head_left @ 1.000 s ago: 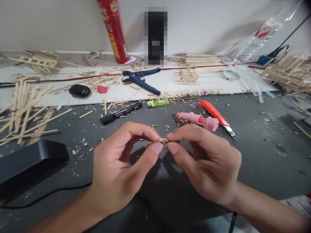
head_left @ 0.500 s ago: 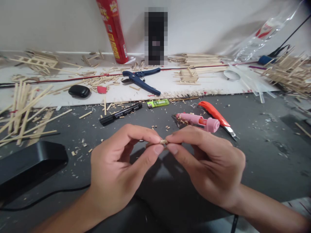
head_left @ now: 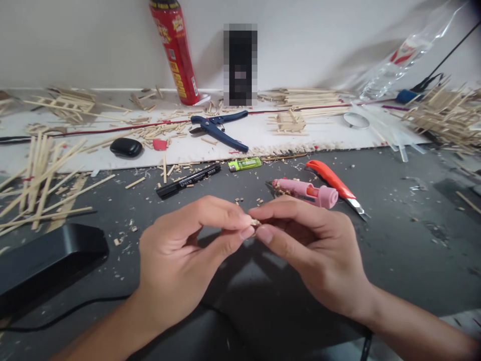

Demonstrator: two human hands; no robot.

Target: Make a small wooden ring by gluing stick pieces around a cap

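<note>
A small pale wooden piece [head_left: 255,222] sits between my fingertips, mostly covered by them. My left hand [head_left: 191,250] pinches it from the left with thumb and forefinger. From the other side, my right hand [head_left: 319,255] grips it between thumb and forefinger as well. Just beyond the right hand lies a pink pen-like tool [head_left: 304,190] with a dark tip. An orange-handled utility knife [head_left: 334,183] rests to its right, blade towards me. Past the left hand are a black marker [head_left: 188,180] and a green lighter [head_left: 244,164].
Blue cutters [head_left: 220,130], a black mouse [head_left: 126,147] and a small stick frame [head_left: 290,122] lie on the white board. Loose wooden sticks [head_left: 37,175] spread at left above a black device [head_left: 52,260]. A red can [head_left: 175,55] and a plastic bottle [head_left: 398,62] stand behind.
The view has tilted up slightly. My right hand's fingers have shifted and turned around the wooden piece, which now looks tilted; both hands keep pinching it.
</note>
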